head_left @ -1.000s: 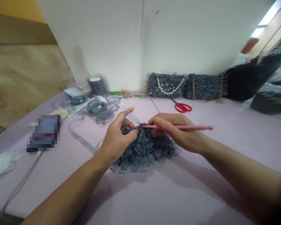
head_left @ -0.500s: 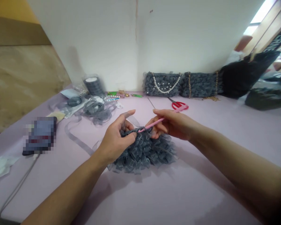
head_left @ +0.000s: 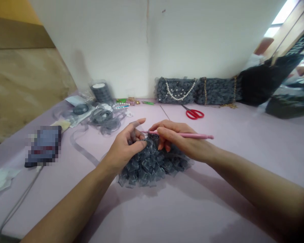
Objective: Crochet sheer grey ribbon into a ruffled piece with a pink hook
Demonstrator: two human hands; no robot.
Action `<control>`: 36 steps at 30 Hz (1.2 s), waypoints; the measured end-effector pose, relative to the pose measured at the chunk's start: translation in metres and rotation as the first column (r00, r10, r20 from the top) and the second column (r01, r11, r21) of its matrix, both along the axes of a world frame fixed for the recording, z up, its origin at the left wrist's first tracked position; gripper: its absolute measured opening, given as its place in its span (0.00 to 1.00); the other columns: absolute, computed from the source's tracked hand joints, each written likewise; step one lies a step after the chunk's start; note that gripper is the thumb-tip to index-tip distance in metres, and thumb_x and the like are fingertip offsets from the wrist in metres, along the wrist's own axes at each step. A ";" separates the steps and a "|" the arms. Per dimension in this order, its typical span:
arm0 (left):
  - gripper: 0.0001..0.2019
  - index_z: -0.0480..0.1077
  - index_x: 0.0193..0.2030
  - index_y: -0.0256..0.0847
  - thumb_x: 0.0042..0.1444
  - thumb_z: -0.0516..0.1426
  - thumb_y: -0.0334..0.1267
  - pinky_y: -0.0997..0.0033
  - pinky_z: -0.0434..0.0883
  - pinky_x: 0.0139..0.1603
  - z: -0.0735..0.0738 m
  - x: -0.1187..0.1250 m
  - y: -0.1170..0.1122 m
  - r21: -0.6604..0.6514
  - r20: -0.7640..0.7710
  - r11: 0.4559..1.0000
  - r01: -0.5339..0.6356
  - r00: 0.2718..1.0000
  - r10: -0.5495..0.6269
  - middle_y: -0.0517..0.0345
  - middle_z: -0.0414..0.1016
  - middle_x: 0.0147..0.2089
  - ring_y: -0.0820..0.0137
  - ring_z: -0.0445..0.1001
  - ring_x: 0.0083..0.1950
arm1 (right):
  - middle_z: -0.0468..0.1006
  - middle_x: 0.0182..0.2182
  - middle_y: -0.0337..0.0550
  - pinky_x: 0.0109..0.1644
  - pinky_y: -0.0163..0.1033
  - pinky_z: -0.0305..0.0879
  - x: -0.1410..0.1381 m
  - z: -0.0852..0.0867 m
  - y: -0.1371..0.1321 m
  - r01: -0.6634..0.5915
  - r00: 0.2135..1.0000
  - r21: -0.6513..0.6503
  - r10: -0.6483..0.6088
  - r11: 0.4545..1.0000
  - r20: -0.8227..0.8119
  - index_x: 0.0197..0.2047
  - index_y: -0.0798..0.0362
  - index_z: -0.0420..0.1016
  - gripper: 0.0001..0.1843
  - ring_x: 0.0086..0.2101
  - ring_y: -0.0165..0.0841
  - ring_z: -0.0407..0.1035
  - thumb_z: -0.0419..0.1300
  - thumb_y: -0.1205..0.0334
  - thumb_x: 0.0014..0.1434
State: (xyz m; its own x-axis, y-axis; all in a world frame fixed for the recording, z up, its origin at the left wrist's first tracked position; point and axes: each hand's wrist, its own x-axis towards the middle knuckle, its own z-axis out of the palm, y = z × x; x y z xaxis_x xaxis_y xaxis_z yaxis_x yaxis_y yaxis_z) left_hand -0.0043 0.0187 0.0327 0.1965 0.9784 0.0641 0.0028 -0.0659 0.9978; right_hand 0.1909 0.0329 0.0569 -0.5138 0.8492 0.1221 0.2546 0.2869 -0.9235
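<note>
A ruffled grey ribbon crochet piece (head_left: 149, 162) rests on the table in front of me. My left hand (head_left: 128, 141) pinches its upper left edge between thumb and fingers, the index finger raised. In my right hand (head_left: 178, 138) is a pink crochet hook (head_left: 192, 135), held like a pen and lying nearly level, its tip by the left fingers at the top edge. The lower fingers of that hand touch the ruffles. A strip of grey ribbon (head_left: 82, 152) runs along the table on the left towards the piece.
Loose grey ribbon (head_left: 103, 118) and a ribbon spool (head_left: 100, 91) lie at the back left. Red-handled scissors (head_left: 195, 114) and a thin needle-like rod (head_left: 164, 112) sit behind my hands. Two ruffled grey bags (head_left: 177, 92) stand against the wall. A phone (head_left: 44, 145) with a cable is at left.
The pink hook has swung from slanting up to the right to nearly level, and its tip has moved up and left. My right hand has turned and come slightly left; the left hand hardly moved.
</note>
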 end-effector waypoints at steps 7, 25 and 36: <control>0.33 0.61 0.64 0.40 0.52 0.63 0.44 0.71 0.63 0.38 0.002 0.002 0.000 -0.091 -0.013 0.995 -0.038 0.999 0.037 0.61 0.69 0.33 0.71 0.68 0.36 | 0.75 0.26 0.39 0.31 0.33 0.64 -0.005 -0.003 -0.008 -0.001 0.999 0.084 -0.004 0.996 0.050 0.30 0.54 0.68 0.19 0.28 0.28 0.69 0.49 0.53 0.69; 0.36 0.61 0.64 0.38 0.46 0.62 0.30 0.74 0.61 0.36 0.005 -0.011 0.005 -0.099 -0.051 0.992 0.073 0.996 -0.079 0.62 0.68 0.34 0.75 0.66 0.34 | 0.79 0.30 0.44 0.34 0.33 0.70 0.011 -0.020 0.024 -0.202 0.953 -0.167 0.154 0.965 -0.260 0.34 0.57 0.75 0.16 0.31 0.30 0.75 0.55 0.54 0.65; 0.36 0.64 0.62 0.40 0.43 0.64 0.30 0.74 0.61 0.34 0.007 -0.015 0.007 -0.205 0.093 0.977 0.052 0.995 -0.033 0.63 0.70 0.34 0.76 0.66 0.32 | 0.79 0.31 0.45 0.38 0.37 0.73 0.008 -0.024 0.020 -0.115 0.951 -0.124 0.074 0.986 -0.299 0.36 0.56 0.75 0.17 0.34 0.33 0.77 0.53 0.53 0.67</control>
